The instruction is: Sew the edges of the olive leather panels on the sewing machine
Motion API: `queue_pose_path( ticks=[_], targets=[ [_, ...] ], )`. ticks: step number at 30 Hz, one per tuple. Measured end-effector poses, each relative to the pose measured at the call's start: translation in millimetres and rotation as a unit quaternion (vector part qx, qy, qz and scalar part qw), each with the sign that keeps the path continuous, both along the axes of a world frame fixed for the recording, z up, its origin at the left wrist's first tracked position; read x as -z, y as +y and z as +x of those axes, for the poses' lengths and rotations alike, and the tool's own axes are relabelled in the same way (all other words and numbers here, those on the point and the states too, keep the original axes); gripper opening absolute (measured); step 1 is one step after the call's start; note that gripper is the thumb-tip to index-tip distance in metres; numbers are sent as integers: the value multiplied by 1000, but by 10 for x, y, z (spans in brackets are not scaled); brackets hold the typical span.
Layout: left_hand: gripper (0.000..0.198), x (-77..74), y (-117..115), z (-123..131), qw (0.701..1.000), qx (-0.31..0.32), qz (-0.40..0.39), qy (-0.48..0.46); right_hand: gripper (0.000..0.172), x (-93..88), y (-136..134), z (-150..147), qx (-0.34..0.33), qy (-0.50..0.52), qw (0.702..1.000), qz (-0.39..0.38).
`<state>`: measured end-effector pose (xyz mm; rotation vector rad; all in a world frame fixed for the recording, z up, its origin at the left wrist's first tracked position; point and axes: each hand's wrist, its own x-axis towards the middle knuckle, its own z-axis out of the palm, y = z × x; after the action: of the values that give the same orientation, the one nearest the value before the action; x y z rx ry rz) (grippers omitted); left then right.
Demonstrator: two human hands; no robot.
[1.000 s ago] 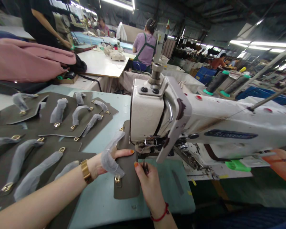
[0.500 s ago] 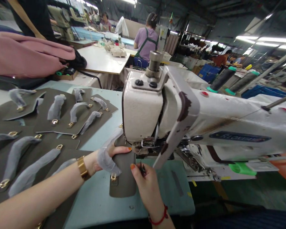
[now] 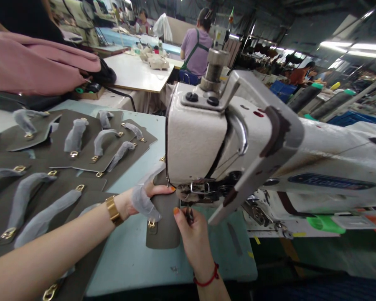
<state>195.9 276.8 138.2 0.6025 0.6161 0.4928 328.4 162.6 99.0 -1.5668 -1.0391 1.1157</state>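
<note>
A grey-brown panel [image 3: 164,230] lies under the head of a white sewing machine [image 3: 196,138]. On the panel is a handle wrapped in whitish film [image 3: 142,200], with a gold buckle at its lower end. My left hand [image 3: 144,196] reaches through beneath this handle, its thumb stretched over the panel and its other fingers mostly hidden. Close to the panel's right edge, my right hand [image 3: 192,230] is closed around a small dark pointed tool [image 3: 189,214], partly hidden by the fingers.
More grey-brown panels [image 3: 81,138] with film-wrapped handles cover the left of the light-blue table [image 3: 125,267]. Pink material [image 3: 37,62] lies behind them. Dark thread cones [image 3: 305,98] stand behind the machine. A person in purple [image 3: 196,48] sits beyond a white table [image 3: 138,73].
The view has shifted slightly. A bracket and lever at the machine head have swung and risen. Both hands keep nearly the same places at the panel.
</note>
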Motion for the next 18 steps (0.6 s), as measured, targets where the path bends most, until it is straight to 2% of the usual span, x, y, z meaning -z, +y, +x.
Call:
queue_pose_path(
  ticks=[5,8,11,18],
  targets=[
    [48,151,27,-25,1000,13,8,24,37,-15,-2,-15,4,5,1000,-6],
    [38,212,33,-42,999,32,-12,35,35,-18,-2,-28,13,7,1000,-13],
    [34,214,25,-52,999,33,-12,23,34,-16,-5,-40,17,9,1000,-11],
    [50,193,6,-28,999,-14,6,30,35,-8,-17,13,0,-10,1000,-13]
  ],
)
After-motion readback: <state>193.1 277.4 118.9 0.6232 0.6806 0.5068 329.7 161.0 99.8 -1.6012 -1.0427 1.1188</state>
